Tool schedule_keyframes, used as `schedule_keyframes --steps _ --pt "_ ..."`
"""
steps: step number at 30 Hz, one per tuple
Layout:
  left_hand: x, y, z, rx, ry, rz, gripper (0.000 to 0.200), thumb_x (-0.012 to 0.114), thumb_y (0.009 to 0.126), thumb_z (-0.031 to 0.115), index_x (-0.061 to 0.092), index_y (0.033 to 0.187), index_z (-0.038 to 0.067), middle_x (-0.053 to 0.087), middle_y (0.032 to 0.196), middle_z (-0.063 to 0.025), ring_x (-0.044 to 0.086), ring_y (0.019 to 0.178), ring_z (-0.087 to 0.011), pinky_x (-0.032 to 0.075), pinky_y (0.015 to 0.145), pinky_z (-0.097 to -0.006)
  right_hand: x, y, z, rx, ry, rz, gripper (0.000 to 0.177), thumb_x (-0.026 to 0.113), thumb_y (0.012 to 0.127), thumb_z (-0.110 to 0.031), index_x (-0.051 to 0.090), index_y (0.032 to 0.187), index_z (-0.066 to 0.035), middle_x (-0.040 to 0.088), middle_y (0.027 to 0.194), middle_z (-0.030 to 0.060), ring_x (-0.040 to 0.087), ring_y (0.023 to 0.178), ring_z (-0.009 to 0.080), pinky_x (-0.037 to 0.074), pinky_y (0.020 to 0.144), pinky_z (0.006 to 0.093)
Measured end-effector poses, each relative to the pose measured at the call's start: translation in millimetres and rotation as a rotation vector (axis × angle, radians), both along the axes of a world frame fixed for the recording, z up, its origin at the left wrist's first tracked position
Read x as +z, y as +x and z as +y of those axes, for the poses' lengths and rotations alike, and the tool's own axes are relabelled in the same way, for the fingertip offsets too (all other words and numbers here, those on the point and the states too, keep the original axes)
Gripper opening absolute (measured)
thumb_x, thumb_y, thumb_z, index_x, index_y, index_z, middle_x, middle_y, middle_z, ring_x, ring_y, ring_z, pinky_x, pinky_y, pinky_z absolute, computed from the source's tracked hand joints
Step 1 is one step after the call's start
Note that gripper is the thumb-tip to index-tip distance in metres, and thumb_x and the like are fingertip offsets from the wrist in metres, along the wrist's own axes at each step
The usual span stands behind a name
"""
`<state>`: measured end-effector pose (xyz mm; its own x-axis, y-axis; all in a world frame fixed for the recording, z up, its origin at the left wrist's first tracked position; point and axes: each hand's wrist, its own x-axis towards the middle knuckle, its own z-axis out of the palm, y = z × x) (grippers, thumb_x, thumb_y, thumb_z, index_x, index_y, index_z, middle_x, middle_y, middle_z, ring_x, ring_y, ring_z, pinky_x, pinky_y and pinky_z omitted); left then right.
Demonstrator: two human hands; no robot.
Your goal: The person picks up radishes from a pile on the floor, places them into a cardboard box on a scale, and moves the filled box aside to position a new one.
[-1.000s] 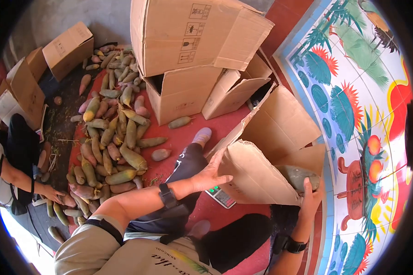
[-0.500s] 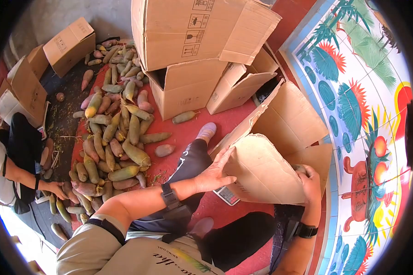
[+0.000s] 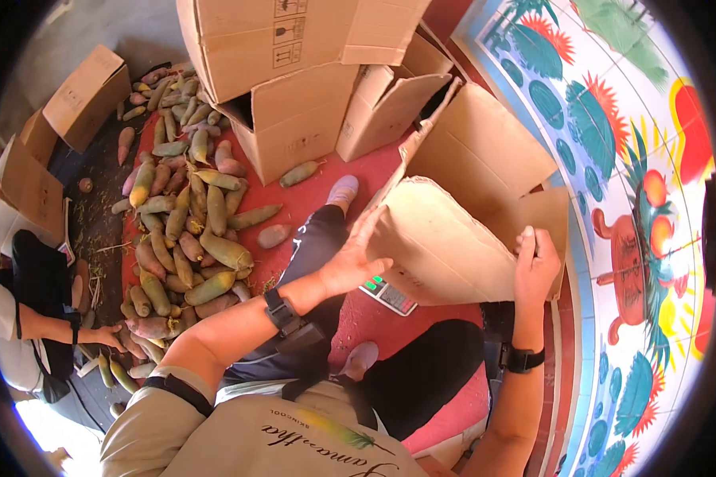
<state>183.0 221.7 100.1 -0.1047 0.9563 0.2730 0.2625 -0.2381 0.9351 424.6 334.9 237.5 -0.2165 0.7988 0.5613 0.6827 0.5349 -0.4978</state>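
Observation:
A large open cardboard box [image 3: 445, 238] stands in front of me, its near flap folded outward and its inside partly visible. My left hand [image 3: 352, 258] rests at the left edge of that flap, fingers stretched and thumb apart. At the flap's right edge, my right hand [image 3: 536, 266] is closed with curled fingers; whatever it may hold is hidden. Under the box's near left corner shows a digital scale [image 3: 390, 296] with a lit green display.
Long root vegetables [image 3: 223, 250] lie heaped on the red floor covering to my left. Beyond my box stand more cardboard boxes [image 3: 302, 119]. A co-worker's hand [image 3: 110, 337] touches the pile at far left. A painted tile wall [image 3: 612, 262] runs along the right.
The view has shifted, revealing more of the scale. My right hand has changed from lying over the box edge to a raised, closed shape. My left hand stays by the flap.

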Motion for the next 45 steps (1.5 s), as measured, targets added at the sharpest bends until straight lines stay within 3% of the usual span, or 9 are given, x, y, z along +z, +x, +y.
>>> schedule_keyframes --steps 8,13,21,24,27,28,29,36,45 --pt "-11.6 0.2 1.3 -0.032 -0.007 -0.120 0.085 0.059 0.075 -0.004 0.009 0.141 0.013 0.016 0.142 -0.0127 0.021 0.132 -0.0303 0.022 0.106 -0.0430 0.1 0.4 -26.6 0.082 0.329 -0.225 0.011 0.060 0.081 -0.011 0.058 0.087 -0.003 0.057 0.075 0.0114 0.055 0.067 0.0278 0.044 0.063 0.0351" --pt "-10.8 -0.8 1.5 -0.064 -0.055 -0.192 0.082 0.054 0.077 -0.006 0.007 0.142 0.014 0.013 0.144 -0.0125 0.010 0.135 -0.0321 0.020 0.106 -0.0476 -1.9 13.7 -45.9 0.061 0.359 -0.305 0.025 0.062 0.075 -0.009 0.056 0.099 -0.003 0.057 0.098 0.0131 0.053 0.089 0.0312 0.043 0.077 0.0384" --pt "-30.8 -4.5 5.3 -0.051 0.023 -0.136 0.081 0.052 0.077 -0.008 0.006 0.142 0.011 0.013 0.145 -0.0107 0.011 0.136 -0.0272 0.021 0.106 -0.0438 -26.6 48.2 -73.5 -0.076 0.450 -0.255 0.041 0.061 0.072 -0.006 0.050 0.112 -0.002 0.051 0.116 0.0165 0.046 0.107 0.0344 0.035 0.092 0.0435" --pt "-19.9 2.4 0.9 -0.106 0.041 -0.397 0.080 0.051 0.079 -0.006 0.007 0.142 0.012 0.015 0.146 -0.0096 0.014 0.135 -0.0244 0.022 0.106 -0.0413 -43.0 66.0 -79.0 -0.197 0.454 -0.235 0.051 0.063 0.070 -0.005 0.045 0.118 -0.002 0.046 0.123 0.0187 0.043 0.113 0.0357 0.032 0.095 0.0453" --pt "1.2 7.8 -4.0 -0.101 -0.028 -0.418 0.075 0.052 0.081 0.003 0.010 0.143 0.012 0.009 0.149 -0.0098 0.007 0.137 -0.0228 0.014 0.108 -0.0410 -62.9 74.6 -79.6 -0.260 0.314 -0.130 0.055 0.064 0.068 -0.004 0.045 0.119 -0.001 0.046 0.122 0.0185 0.042 0.113 0.0351 0.032 0.096 0.0443" --pt "-1.5 4.9 -3.3 -0.056 -0.055 -0.344 0.077 0.052 0.079 0.004 0.009 0.142 0.011 0.015 0.146 -0.0117 0.011 0.136 -0.0284 0.019 0.106 -0.0448 -71.7 76.0 -79.3 -0.284 0.268 -0.128 0.054 0.064 0.069 -0.006 0.045 0.118 0.000 0.047 0.121 0.0185 0.043 0.113 0.0349 0.032 0.096 0.0441" --pt "-4.7 4.9 -3.8 -0.033 -0.067 -0.346 0.076 0.052 0.079 0.007 0.010 0.142 0.012 0.015 0.146 -0.0113 0.010 0.136 -0.0281 0.015 0.106 -0.0470 -80.1 76.6 -79.9 -0.287 0.248 -0.116 0.053 0.063 0.070 -0.007 0.045 0.119 0.000 0.048 0.120 0.0189 0.043 0.112 0.0353 0.032 0.096 0.0445" --pt "0.6 5.5 3.3 -0.006 -0.004 -0.463 0.077 0.044 0.078 -0.005 0.007 0.143 0.011 0.014 0.147 -0.0131 0.014 0.136 -0.0247 0.014 0.108 -0.0366 -124.8 63.5 -74.5 -0.287 0.052 0.013 0.055 0.063 0.074 -0.014 0.039 0.123 0.000 0.053 0.108 0.0187 0.050 0.099 0.0345 0.040 0.086 0.0401" --pt "5.0 0.8 14.8 -0.032 -0.114 -0.531 0.073 0.046 0.081 0.003 0.007 0.143 0.008 0.015 0.146 -0.0135 0.015 0.135 -0.0262 0.014 0.108 -0.0367 -126.9 57.3 -70.1 -0.253 -0.148 0.359 0.056 0.062 0.076 -0.008 0.032 0.123 -0.005 0.056 0.107 0.0182 0.059 0.091 0.0310 0.047 0.079 0.0395"
